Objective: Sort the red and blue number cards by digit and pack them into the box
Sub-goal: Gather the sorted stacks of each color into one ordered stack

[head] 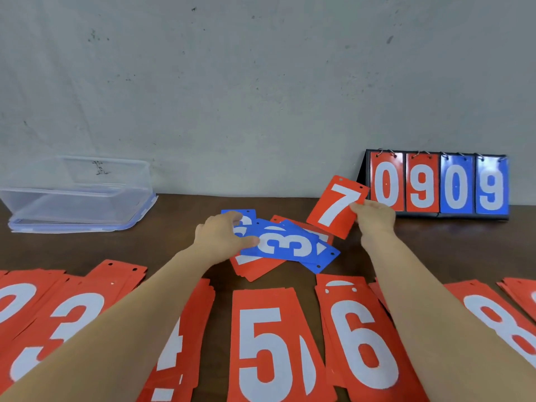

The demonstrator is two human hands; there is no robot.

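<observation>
The right hand pinches a red 7 card by its edge above the tabletop, the left hand pinches a blue 3 card on the unsorted pile; thin, light, stiffish, probably slick cards, best gripped at edges

I look down on a dark brown table — a clear plastic box at its far left, a flip scoreboard far right, a mixed heap of cards between, red stacks lining the near edge.
</observation>
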